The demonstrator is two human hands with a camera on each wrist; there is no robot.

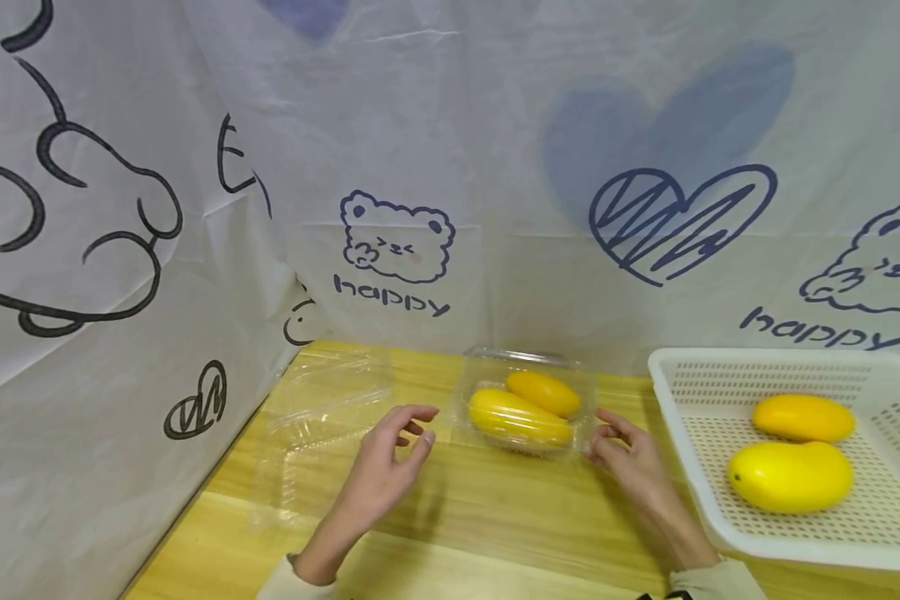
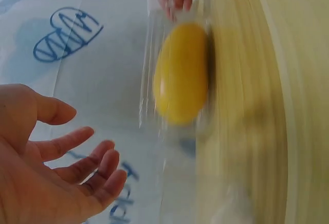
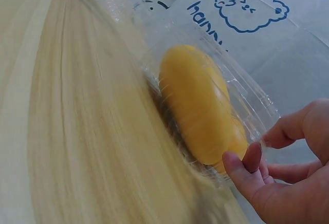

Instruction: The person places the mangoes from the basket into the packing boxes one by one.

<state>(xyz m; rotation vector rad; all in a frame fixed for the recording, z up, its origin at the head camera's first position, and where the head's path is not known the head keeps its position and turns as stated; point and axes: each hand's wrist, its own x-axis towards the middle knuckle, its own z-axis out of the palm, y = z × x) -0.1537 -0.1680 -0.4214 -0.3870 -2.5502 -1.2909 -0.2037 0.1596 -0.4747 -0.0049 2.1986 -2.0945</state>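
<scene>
A clear plastic clamshell box [image 1: 517, 358] with two yellow mangoes [image 1: 521, 417] inside stands on the table near the back wall; its lid lies over the fruit. My right hand [image 1: 630, 458] is at the box's right end, where thumb and fingers pinch its edge; the right wrist view has this hand [image 3: 288, 167] at the corner beside the mangoes [image 3: 195, 106]. To the left of the box, my left hand [image 1: 386, 462] hovers apart from it. Loosely bent fingers and nothing in the grasp show on that hand [image 2: 61, 157] in the left wrist view.
Another clear plastic box [image 1: 292, 450] lies spread open at the left of the wooden table [image 1: 510, 525]. At the right stands a white perforated basket [image 1: 690, 467] holding two mangoes [image 1: 791, 475]. White printed cloth [image 1: 510, 167] borders the back and left.
</scene>
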